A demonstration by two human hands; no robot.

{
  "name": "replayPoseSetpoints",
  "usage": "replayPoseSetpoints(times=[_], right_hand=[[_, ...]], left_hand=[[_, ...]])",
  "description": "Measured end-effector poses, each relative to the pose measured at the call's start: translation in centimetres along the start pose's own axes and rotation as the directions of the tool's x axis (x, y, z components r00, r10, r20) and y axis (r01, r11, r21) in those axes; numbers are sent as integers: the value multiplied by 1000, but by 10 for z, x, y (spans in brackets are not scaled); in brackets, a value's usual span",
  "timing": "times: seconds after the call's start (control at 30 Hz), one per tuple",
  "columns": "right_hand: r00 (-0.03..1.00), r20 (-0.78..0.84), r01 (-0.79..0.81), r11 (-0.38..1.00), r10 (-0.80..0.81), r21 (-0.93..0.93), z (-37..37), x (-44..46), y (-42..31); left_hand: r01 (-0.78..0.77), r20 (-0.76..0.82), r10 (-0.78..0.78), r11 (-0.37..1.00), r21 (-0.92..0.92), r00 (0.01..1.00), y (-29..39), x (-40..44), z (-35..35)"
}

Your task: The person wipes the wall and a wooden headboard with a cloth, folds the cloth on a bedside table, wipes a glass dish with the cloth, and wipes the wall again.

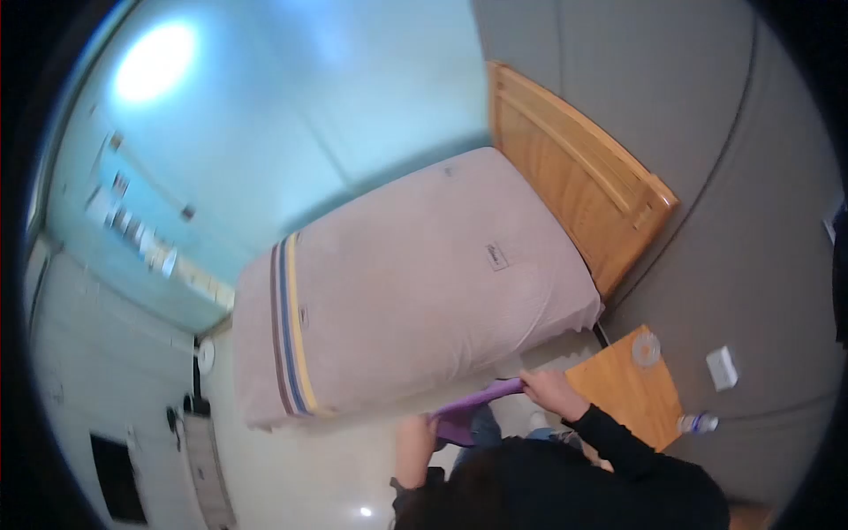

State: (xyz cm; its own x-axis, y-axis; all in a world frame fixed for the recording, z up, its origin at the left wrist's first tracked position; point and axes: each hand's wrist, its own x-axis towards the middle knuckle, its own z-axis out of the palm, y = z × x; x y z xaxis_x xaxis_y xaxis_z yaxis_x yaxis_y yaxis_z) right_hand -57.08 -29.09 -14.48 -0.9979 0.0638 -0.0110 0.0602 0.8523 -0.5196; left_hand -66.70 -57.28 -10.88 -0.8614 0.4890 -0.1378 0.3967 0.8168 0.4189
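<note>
Head view: pinching purple cloth [457,427] at lower centre with right hand [554,394], probably also with left hand [417,438], blurred.

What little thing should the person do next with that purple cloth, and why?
Maybe gently open out the purple cloth beside the right hand. That hand holds one end and the left hand the other, but the cloth looks narrower by the right hand, so it may be bunched there.

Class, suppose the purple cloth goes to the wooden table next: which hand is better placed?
Probably the right hand: it holds the end of the purple cloth nearer the wooden table; the left hand is farther off.
</note>
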Motion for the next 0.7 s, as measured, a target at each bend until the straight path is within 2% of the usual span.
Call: replayPoseSetpoints(times=[0.07,0.1,0.2,0.27,0.3,0.37,0.4,0.5,0.6,0.63,0.7], right_hand=[[982,-52,-182,983,183,14,5,-2,8],[962,-77,-263,965,263,16,5,4,13],[850,-213,-439,871,482,219,2,8,15],[755,-328,-521,823,567,224,-8,16,3],[700,-376,-565,793,607,228,-13,16,1],[629,-436,-597,759,644,259,-20,14,6],[582,-477,-603,743,659,291,-20,14,11],[437,-566,-653,680,699,334,-35,9,20],[285,-677,-744,602,679,291,-46,-11,38],[251,-710,-731,610,658,306,-49,-18,48],[191,-761,-698,631,620,338,-56,-28,72]], left_hand=[[-101,76,94,991,92,993,-11,39,-5],[-72,180,72,997,-10,981,-6,67,-14],[-290,159,286,957,3,945,8,124,-21],[-427,111,423,904,19,899,14,156,-10],[-448,162,438,893,35,884,19,168,-1],[-501,261,472,864,54,842,27,197,13],[-490,300,461,871,25,835,38,206,8],[-549,430,537,829,-107,726,58,235,16],[-637,415,639,753,-165,648,91,249,40],[-653,412,663,733,-189,625,103,248,48],[-601,465,643,756,-257,609,131,256,57]])
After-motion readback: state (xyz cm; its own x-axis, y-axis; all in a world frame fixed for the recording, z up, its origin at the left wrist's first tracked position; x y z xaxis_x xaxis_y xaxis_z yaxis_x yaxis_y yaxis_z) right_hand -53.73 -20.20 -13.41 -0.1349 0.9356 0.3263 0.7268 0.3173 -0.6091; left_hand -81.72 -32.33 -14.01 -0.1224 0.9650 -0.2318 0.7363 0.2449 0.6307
